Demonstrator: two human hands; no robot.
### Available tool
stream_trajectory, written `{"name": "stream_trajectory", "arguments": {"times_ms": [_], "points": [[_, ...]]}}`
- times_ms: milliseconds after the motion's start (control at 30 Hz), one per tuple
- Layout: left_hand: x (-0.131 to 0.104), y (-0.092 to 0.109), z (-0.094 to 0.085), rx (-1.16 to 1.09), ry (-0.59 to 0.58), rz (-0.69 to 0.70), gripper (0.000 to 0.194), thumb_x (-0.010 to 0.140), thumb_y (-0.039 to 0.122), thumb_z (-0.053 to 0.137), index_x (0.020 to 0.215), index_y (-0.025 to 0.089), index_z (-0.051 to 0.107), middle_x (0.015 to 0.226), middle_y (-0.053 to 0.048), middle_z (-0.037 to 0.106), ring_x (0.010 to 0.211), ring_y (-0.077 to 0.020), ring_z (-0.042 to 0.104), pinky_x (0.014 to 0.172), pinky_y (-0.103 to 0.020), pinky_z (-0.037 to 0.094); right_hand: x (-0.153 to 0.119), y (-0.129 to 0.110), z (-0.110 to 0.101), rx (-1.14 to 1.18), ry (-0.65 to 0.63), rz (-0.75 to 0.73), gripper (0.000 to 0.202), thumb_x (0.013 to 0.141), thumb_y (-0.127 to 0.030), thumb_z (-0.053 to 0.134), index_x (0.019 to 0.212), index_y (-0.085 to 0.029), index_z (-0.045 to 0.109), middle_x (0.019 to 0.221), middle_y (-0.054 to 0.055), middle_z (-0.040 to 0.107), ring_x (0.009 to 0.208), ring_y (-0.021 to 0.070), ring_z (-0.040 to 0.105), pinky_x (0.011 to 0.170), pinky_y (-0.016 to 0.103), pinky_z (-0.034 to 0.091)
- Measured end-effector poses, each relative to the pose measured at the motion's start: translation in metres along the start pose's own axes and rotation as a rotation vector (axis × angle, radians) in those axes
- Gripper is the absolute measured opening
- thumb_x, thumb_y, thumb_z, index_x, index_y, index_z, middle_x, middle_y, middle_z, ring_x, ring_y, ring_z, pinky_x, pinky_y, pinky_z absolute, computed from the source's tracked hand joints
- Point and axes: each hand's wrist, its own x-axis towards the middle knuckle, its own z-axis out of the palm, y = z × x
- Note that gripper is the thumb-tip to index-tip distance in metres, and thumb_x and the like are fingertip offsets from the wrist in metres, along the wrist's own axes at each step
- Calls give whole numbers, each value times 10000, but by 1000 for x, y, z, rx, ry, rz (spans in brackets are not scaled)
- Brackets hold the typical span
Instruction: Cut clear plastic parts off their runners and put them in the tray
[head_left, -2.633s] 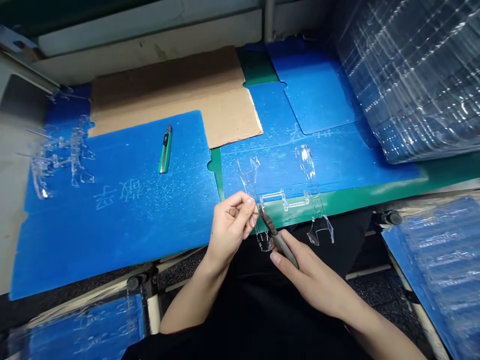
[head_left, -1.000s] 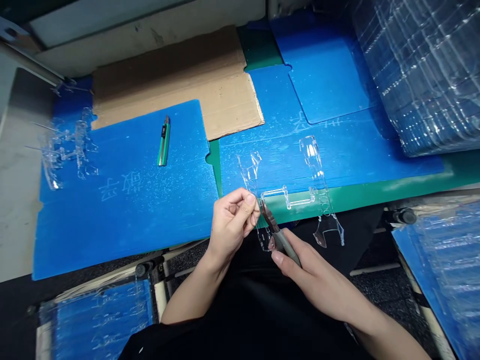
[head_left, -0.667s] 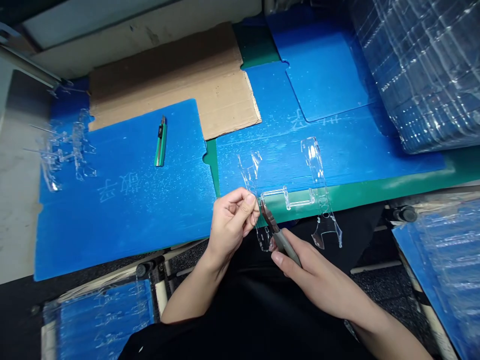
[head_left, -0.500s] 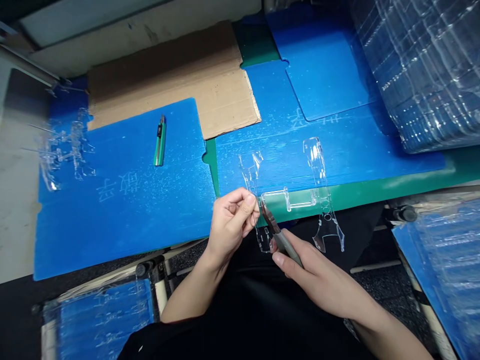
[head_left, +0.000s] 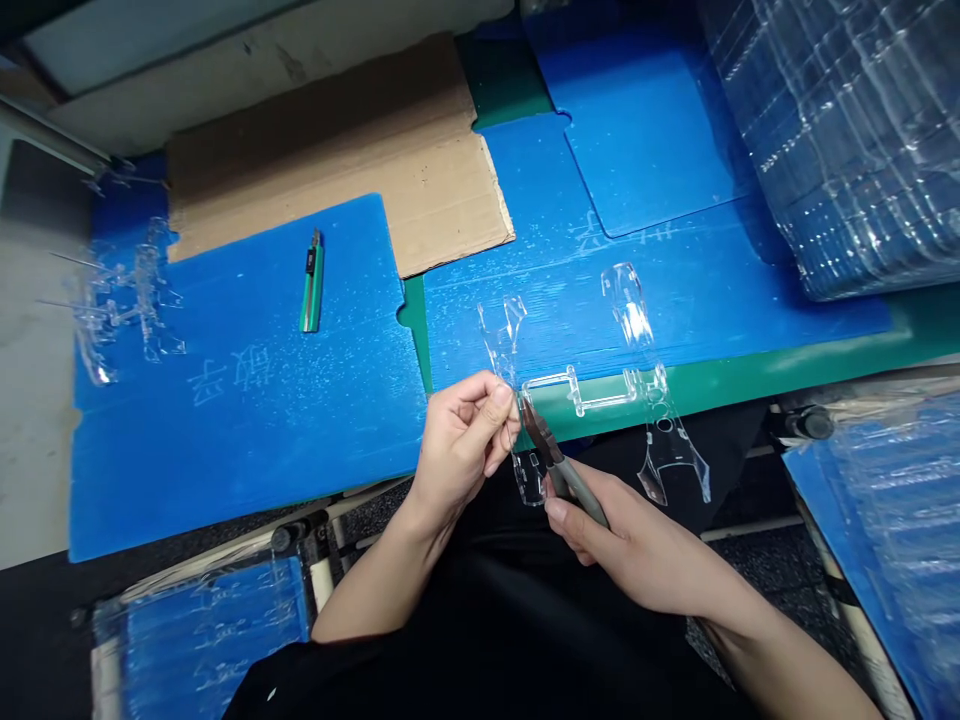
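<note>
My left hand [head_left: 474,425] pinches a clear plastic part [head_left: 531,478] near its middle; its forked end rises above my fingers. My right hand [head_left: 600,520] is wrapped round the grey handles of a pair of cutting pliers [head_left: 574,488]. Their dark jaws meet the thin clear sprue [head_left: 589,404] right beside the left part. From there the sprue runs right to a second clear plastic part [head_left: 664,425], which hangs tilted over the table's front edge. Whether the jaws have cut through cannot be made out.
A green box cutter [head_left: 312,285] lies on the left blue sheet [head_left: 352,400]. Several clear mouldings [head_left: 127,300] are heaped at the far left. Cardboard [head_left: 360,150] lies behind. Stacked clear trays [head_left: 847,150] stand at the back right, and wrapped bundles [head_left: 217,630] sit low on both sides.
The right-hand clear part has swung, its lower forked end shifting to the right. My right hand and the pliers have moved very slightly; my left hand keeps its pinch.
</note>
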Motion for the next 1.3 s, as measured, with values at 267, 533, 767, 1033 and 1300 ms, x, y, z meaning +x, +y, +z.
{"name": "stream_trajectory", "arguments": {"times_ms": [267, 533, 767, 1033, 1300], "points": [[29, -2, 8, 153, -7, -21, 448, 1009, 525, 750, 768, 163, 640, 547, 40, 595, 335, -18, 387, 399, -170, 260, 21, 21, -11, 519, -36, -77, 387, 1051, -552, 675, 975, -223, 487, 747, -70, 427, 596, 80, 345, 532, 223, 314], [69, 24, -4, 843, 42, -105, 448, 1031, 526, 640, 729, 197, 604, 474, 10, 582, 363, -112, 484, 494, -238, 382, 20, 37, -21, 685, -22, -165, 494, 1027, -600, 700, 859, -231, 418, 694, -83, 419, 538, 61, 297, 499, 220, 280], [111, 90, 26, 1857, 121, 331, 324, 984, 533, 750, 1121, 241, 721, 860, -64, 762, 778, -258, 703, 671, -309, 376, -37, 64, -21, 756, -90, -243, 410, 1095, -559, 632, 945, -218, 461, 767, -67, 405, 616, 74, 313, 563, 230, 301], [198, 77, 176, 1516, -1235, 91, 266, 642, 58, 956, 648, 245, 766, 698, 17, 702, 590, -154, 541, 607, -301, 248, -66, 67, -17, 638, -61, -306, 370, 1096, -534, 623, 996, -191, 523, 840, -16, 536, 695, 116, 487, 699, 291, 414], [145, 134, 117, 1193, -795, 212, 272, 790, 234, 927, 622, 202, 716, 512, 19, 602, 422, -112, 489, 494, -241, 305, -62, 44, -16, 151, 317, -258, 459, 1167, -607, 372, 1048, -224, 595, 909, 23, 651, 848, 198, 593, 889, 377, 450]]}}
